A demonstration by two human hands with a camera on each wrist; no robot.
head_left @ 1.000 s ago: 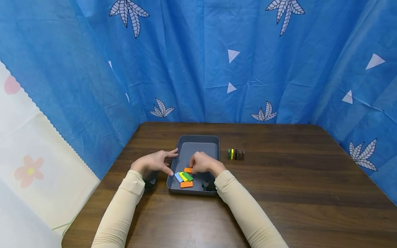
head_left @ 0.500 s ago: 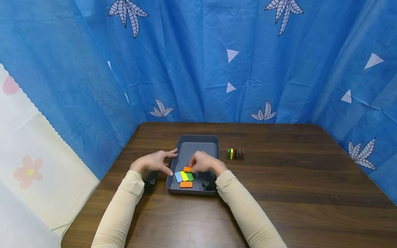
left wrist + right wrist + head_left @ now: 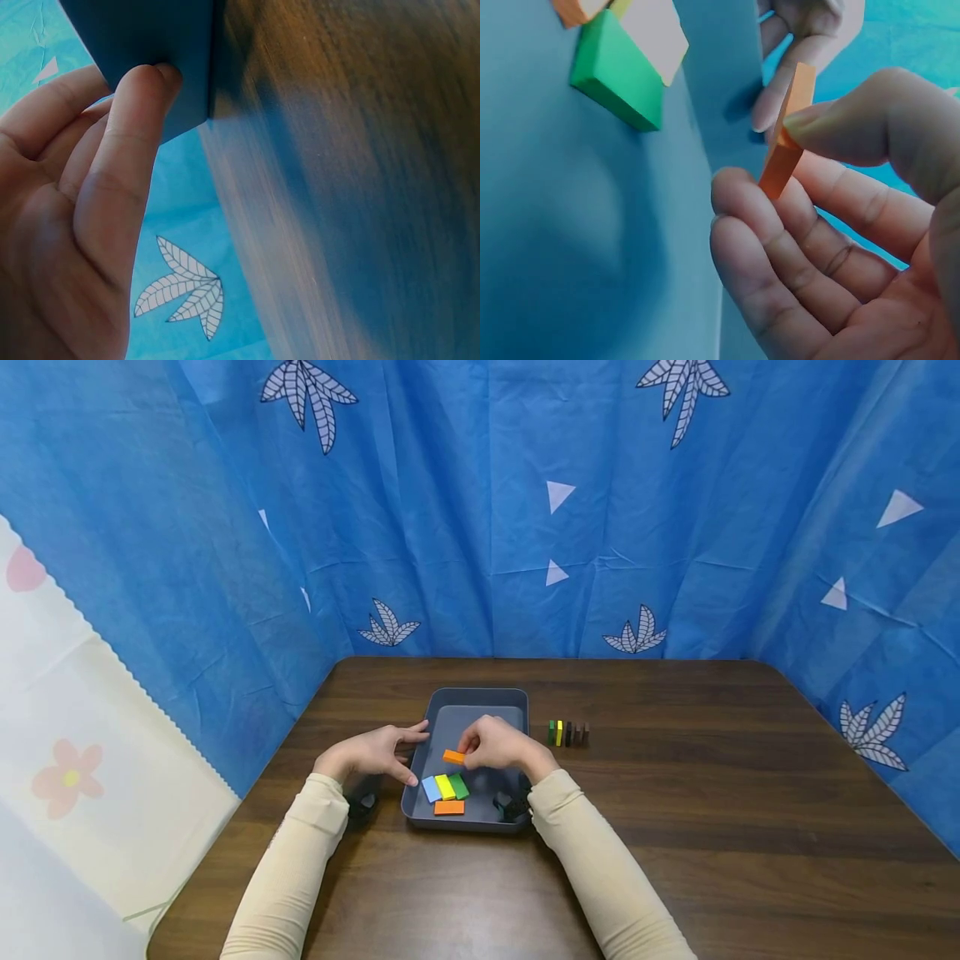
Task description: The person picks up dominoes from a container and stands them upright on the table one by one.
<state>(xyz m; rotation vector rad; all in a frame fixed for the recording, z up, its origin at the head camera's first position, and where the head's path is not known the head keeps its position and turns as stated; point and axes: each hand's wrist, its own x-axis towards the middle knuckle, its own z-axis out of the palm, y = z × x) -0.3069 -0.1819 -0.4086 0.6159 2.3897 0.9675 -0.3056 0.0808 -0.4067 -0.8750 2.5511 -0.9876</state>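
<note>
Over the grey tray (image 3: 487,700), my right hand (image 3: 497,747) pinches a small flat orange domino block (image 3: 453,757) between thumb and fingers. The right wrist view has this orange block (image 3: 786,154) tilted up on edge, above the tray floor. Lower left in the tray, a light blue block (image 3: 431,789), a yellow block (image 3: 445,787) and a green block (image 3: 459,787) lie side by side. Just below them lies another orange block (image 3: 449,808). My left hand (image 3: 369,752) rests at the tray's left side with fingers spread, thumb and fingertips touching its wall (image 3: 142,37).
Right of the tray, several thin blocks stand in a row on the brown table (image 3: 675,793): a green one (image 3: 551,732), a yellow one (image 3: 559,733), then black and brown ones (image 3: 577,734). A blue curtain (image 3: 525,527) hangs behind the table.
My right hand has lifted the upper orange block off the group and carried it a little toward the back of the tray. The green block has settled flatter beside the yellow one. My left hand stays put.
</note>
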